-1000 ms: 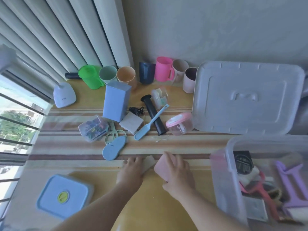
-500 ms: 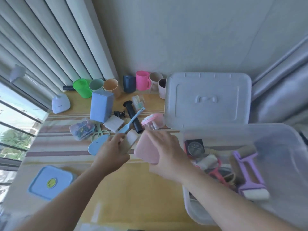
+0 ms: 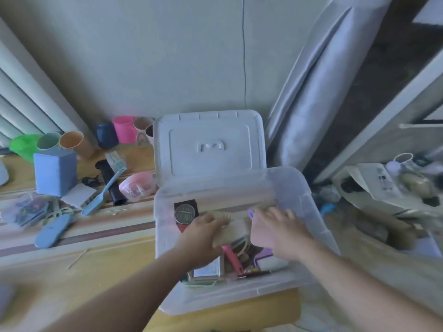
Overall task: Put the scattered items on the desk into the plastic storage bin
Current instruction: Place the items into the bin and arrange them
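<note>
Both hands sit inside the plastic storage bin point(image 3: 309, 202), my left hand point(image 3: 203, 232) gripping a beige block point(image 3: 231, 232), right hand point(image 3: 275, 230) grasp unclear in blur, so I'd lower gently, releasing flat beside the pink handle point(image 3: 231, 257).

I see soft, even daylight with a cool bluish cast over the wall point(image 3: 167, 56) and a warmer tone on the counter point(image 3: 112, 267); no hard shadows or glare show. The whole frame is smeared by motion blur: the right hand point(image 3: 278, 230) and left hand point(image 3: 203, 232) have fuzzy outlines, and the clutter at the right edge point(image 3: 395, 188) is streaked. Wide-angle distortion bends the curtain point(image 3: 309, 121) and the blinds point(image 3: 28, 92) outward toward the corners.
</note>
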Action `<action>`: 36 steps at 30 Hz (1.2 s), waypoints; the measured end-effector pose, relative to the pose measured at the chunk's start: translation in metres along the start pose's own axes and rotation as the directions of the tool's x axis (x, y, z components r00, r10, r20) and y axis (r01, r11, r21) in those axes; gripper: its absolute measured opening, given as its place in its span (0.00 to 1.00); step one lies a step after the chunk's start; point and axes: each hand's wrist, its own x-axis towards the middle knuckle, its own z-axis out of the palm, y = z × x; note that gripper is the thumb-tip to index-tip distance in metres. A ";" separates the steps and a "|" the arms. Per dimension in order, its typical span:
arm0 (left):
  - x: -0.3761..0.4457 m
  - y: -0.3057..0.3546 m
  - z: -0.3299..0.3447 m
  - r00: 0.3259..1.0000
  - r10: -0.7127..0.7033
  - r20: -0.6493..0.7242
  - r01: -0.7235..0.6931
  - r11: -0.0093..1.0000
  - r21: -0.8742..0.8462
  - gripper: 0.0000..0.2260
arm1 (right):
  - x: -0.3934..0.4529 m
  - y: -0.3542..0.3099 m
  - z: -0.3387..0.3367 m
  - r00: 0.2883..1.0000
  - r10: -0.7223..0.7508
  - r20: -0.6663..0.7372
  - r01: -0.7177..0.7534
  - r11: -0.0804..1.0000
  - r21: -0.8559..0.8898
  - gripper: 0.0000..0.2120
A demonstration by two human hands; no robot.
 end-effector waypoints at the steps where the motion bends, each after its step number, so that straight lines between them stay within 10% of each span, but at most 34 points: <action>1: 0.007 0.005 0.011 0.998 -0.026 0.054 0.024 0.999 0.038 0.29 | 0.004 0.007 0.007 0.998 0.002 0.065 -0.001 1.000 -0.021 0.58; 8: 0.024 0.010 0.048 0.978 -0.164 0.132 0.141 0.976 0.168 0.28 | 0.032 0.035 0.039 0.929 -0.042 0.369 0.046 0.999 -0.002 0.63; 19: 0.040 0.015 0.041 0.997 -0.076 0.012 0.075 0.995 0.071 0.25 | 0.035 -0.035 0.003 0.914 -0.371 -0.162 0.372 0.928 -0.025 0.25; 36: -0.021 -0.017 0.006 0.924 -0.026 -0.381 0.004 0.998 -0.060 0.08 | 0.111 -0.068 0.023 0.965 -0.227 -0.131 0.236 0.970 0.061 0.15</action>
